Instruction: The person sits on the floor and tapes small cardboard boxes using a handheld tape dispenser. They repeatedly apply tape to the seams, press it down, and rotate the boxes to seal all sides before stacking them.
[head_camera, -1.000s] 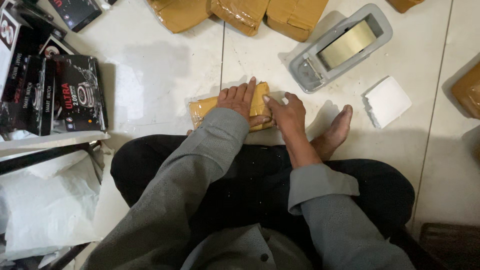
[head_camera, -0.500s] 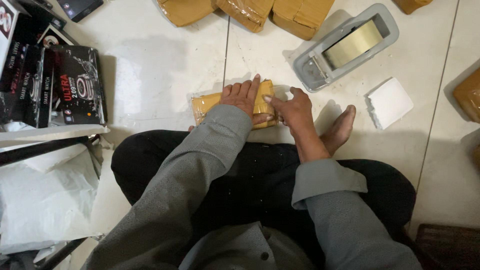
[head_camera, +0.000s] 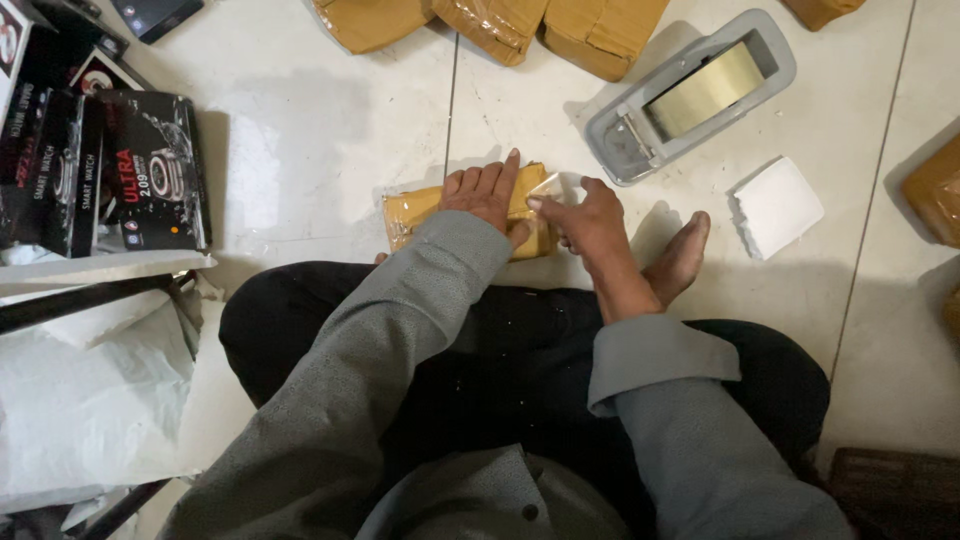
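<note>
A parcel (head_camera: 420, 213) is set on the floor (head_camera: 320, 160) before the crossed legs. Beyond it a tape dispenser (head_camera: 690, 95) is placed, three parcels (head_camera: 495, 22) at the far edge, boxes (head_camera: 100, 165) at the left, a pad (head_camera: 776, 205) at the right.

My only view: head camera, looking steeply down over own lap onto floor (head_camera: 320, 170), near, arm's reach; no second view.
</note>
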